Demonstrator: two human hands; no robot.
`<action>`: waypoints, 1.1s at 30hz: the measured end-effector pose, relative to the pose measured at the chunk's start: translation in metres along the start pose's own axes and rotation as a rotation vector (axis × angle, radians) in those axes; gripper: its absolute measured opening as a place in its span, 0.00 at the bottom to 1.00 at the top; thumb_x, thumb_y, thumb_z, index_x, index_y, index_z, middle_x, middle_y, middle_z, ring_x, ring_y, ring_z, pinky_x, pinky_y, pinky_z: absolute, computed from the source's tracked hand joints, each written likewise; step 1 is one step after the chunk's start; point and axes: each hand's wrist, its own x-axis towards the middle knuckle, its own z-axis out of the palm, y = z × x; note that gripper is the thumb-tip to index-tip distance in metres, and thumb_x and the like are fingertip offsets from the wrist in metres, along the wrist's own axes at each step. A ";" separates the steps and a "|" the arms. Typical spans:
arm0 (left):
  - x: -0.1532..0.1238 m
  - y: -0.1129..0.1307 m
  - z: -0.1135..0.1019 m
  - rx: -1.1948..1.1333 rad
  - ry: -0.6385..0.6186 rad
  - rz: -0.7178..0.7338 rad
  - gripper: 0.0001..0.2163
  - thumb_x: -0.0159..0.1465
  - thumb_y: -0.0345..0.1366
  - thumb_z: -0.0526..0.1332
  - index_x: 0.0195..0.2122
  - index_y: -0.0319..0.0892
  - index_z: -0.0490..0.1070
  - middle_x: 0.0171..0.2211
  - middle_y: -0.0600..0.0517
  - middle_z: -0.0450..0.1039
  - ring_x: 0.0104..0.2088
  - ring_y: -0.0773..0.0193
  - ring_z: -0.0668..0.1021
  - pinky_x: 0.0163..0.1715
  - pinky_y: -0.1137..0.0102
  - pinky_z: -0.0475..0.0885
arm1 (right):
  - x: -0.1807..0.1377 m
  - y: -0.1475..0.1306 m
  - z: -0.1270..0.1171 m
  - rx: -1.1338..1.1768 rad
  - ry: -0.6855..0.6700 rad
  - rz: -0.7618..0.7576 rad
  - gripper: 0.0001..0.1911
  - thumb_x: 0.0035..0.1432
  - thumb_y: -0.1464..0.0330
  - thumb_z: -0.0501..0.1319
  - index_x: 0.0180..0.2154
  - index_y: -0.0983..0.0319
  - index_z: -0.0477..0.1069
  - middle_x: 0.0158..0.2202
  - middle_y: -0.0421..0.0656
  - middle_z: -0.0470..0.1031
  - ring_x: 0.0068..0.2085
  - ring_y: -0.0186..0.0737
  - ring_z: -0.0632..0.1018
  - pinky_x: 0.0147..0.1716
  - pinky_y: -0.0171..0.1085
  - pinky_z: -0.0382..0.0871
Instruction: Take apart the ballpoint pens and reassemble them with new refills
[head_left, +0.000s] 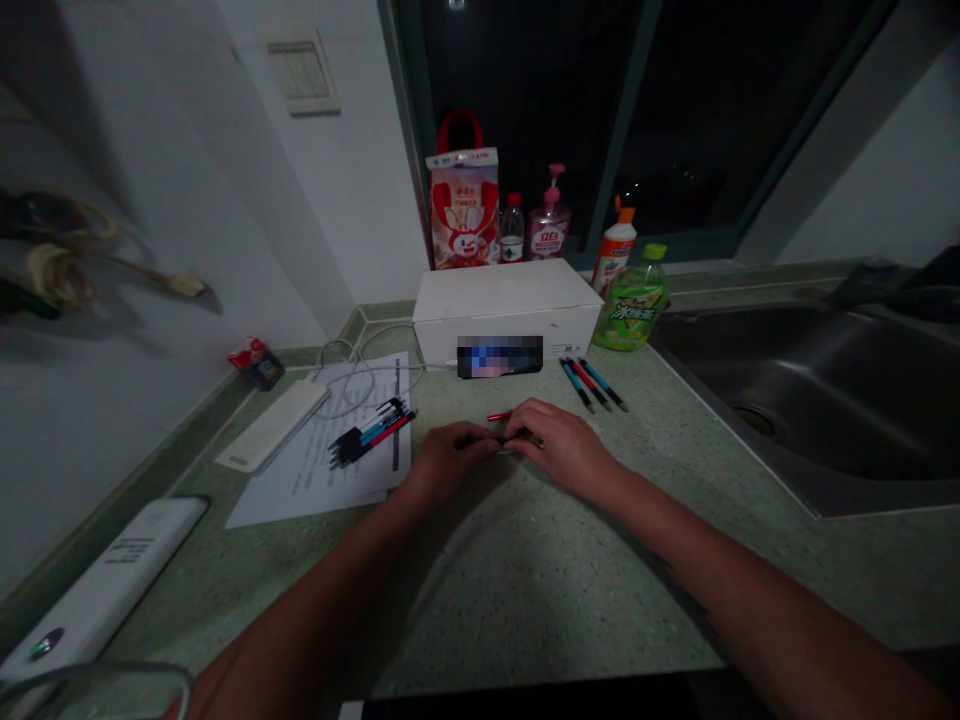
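My left hand [454, 455] and my right hand [559, 440] meet fingertip to fingertip just above the counter, both closed in a pinch. Between them is a small, thin, dark piece, apparently a pen part, mostly hidden by the fingers. A red pen barrel [498, 416] shows just behind my right fingers; its other end is covered. To the right, several pens [592, 385], blue and red with black ends, lie side by side. On the left, a bunch of pen pieces [373, 432], black, blue, red and clear, rests on printed paper sheets [300, 490].
A phone [500, 357] leans against a white box [510, 300]. Beside the box stands a green detergent bottle [636, 300], near the steel sink [825, 380]. A white power strip [274, 425], a cable [375, 375] and a long white device [112, 580] lie left.
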 end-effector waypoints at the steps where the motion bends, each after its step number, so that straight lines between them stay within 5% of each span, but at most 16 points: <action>1: 0.000 0.001 0.000 -0.012 0.021 -0.002 0.09 0.58 0.40 0.64 0.35 0.42 0.80 0.33 0.51 0.82 0.36 0.60 0.80 0.38 0.68 0.72 | 0.000 0.000 0.000 0.008 0.005 0.011 0.10 0.59 0.77 0.70 0.39 0.61 0.72 0.41 0.40 0.74 0.43 0.39 0.76 0.40 0.35 0.66; 11: -0.004 0.008 0.001 -0.045 0.141 0.048 0.05 0.56 0.35 0.66 0.34 0.42 0.80 0.33 0.50 0.82 0.35 0.59 0.82 0.39 0.66 0.76 | 0.002 -0.002 0.004 0.112 -0.024 0.161 0.04 0.65 0.75 0.65 0.40 0.60 0.75 0.41 0.41 0.78 0.40 0.39 0.78 0.39 0.35 0.67; 18: -0.003 0.011 0.002 -0.053 0.151 0.025 0.05 0.58 0.34 0.66 0.34 0.40 0.79 0.34 0.48 0.81 0.36 0.59 0.82 0.40 0.66 0.75 | 0.001 -0.002 0.010 0.232 -0.026 0.189 0.15 0.61 0.76 0.68 0.49 0.59 0.72 0.44 0.42 0.78 0.41 0.39 0.78 0.38 0.34 0.68; 24: -0.004 0.005 0.003 -0.034 0.132 0.072 0.07 0.58 0.36 0.65 0.36 0.41 0.80 0.35 0.49 0.81 0.37 0.59 0.81 0.42 0.66 0.74 | 0.001 -0.001 0.009 0.182 -0.016 0.194 0.03 0.66 0.74 0.64 0.41 0.61 0.74 0.40 0.41 0.78 0.38 0.38 0.77 0.36 0.34 0.65; 28: -0.006 0.004 0.004 -0.032 0.134 0.082 0.07 0.57 0.37 0.65 0.35 0.41 0.80 0.35 0.49 0.81 0.37 0.59 0.81 0.42 0.65 0.75 | 0.003 0.001 0.009 0.170 -0.031 0.202 0.08 0.69 0.72 0.60 0.36 0.61 0.76 0.38 0.41 0.79 0.38 0.38 0.77 0.36 0.34 0.65; 33: -0.004 0.004 0.004 -0.057 0.153 0.085 0.09 0.58 0.40 0.65 0.35 0.41 0.79 0.34 0.48 0.81 0.36 0.59 0.81 0.41 0.65 0.75 | 0.001 -0.001 0.011 0.279 0.018 0.223 0.08 0.64 0.71 0.65 0.46 0.60 0.74 0.33 0.38 0.76 0.32 0.35 0.75 0.32 0.32 0.64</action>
